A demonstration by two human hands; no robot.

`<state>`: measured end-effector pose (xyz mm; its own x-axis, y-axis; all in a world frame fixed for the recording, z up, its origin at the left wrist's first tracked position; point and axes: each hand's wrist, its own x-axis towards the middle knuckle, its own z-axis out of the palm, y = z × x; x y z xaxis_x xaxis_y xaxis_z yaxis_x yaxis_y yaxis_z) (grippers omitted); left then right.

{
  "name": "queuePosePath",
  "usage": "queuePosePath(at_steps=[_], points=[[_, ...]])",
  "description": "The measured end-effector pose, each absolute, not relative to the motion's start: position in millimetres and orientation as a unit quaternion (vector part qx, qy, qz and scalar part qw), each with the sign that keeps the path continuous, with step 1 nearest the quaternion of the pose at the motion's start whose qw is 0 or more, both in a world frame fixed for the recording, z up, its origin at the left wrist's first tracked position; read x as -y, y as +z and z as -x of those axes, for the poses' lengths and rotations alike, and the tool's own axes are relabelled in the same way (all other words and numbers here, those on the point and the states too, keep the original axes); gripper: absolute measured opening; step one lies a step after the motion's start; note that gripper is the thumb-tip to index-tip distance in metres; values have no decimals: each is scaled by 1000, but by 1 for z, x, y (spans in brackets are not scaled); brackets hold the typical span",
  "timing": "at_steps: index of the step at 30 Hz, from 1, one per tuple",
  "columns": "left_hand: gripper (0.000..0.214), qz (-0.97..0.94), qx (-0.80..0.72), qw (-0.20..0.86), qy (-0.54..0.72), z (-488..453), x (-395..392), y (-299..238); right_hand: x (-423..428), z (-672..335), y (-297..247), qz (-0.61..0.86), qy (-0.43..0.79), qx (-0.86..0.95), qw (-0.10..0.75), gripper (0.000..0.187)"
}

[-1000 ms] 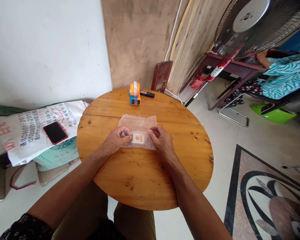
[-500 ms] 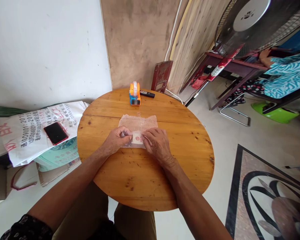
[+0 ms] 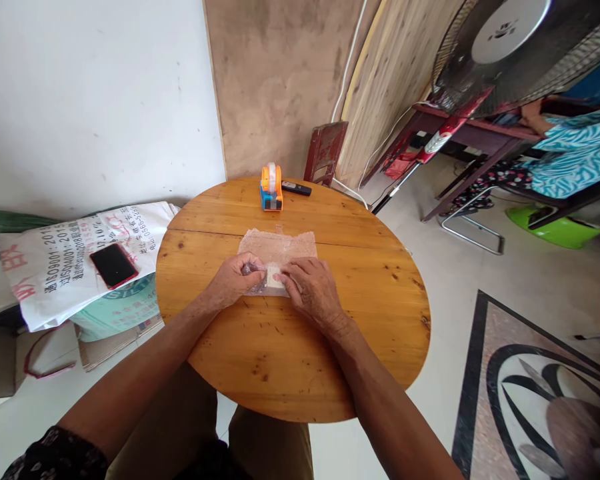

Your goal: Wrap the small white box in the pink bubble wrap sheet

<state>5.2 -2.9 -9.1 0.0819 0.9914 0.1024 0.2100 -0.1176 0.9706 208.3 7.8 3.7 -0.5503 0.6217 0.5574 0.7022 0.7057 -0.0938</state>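
Observation:
A sheet of clear bubble wrap (image 3: 279,245) lies on the round wooden table (image 3: 300,360), with a small pale rectangular packet (image 3: 272,277) on its near part. My left hand (image 3: 239,277) is closed in a pinch on the bubble wrap's left side, where the film bunches up. Lying over the packet's right end, my right hand (image 3: 309,287) has its fingers bent and its thumb against the packet. The hand covers part of the packet and the sheet's right side.
At the table's far edge stand an orange and blue tape dispenser (image 3: 271,188) and a black remote-like object (image 3: 297,189). Left, a phone (image 3: 113,265) rests on a white printed sack (image 3: 45,260). A floor fan (image 3: 505,40) and another person's patterned sleeve (image 3: 580,153) are at right.
My right thumb and fingers have shifted slightly left over the packet, covering its red marking. My left hand keeps its pinch on the bubble wrap. The camera view has shifted a little.

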Motion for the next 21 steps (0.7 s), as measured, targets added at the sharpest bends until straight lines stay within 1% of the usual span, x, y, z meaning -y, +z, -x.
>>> queuePosePath(at_steps=[8, 13, 18, 21], points=[[22, -594, -493, 441, 458, -5, 2, -10, -6, -209, 8, 378, -39, 884, 273, 18], [22, -587, -501, 448, 452, -5, 3, -10, -5, -213, 10, 360, -1, 894, 268, 26], [22, -578, -510, 446, 455, -4, 2, -9, -6, -214, 10, 367, 3, 897, 245, 29], [25, -566, -529, 426, 467, -2, 1, -10, -5, -213, 10, 372, 0, 900, 229, 29]])
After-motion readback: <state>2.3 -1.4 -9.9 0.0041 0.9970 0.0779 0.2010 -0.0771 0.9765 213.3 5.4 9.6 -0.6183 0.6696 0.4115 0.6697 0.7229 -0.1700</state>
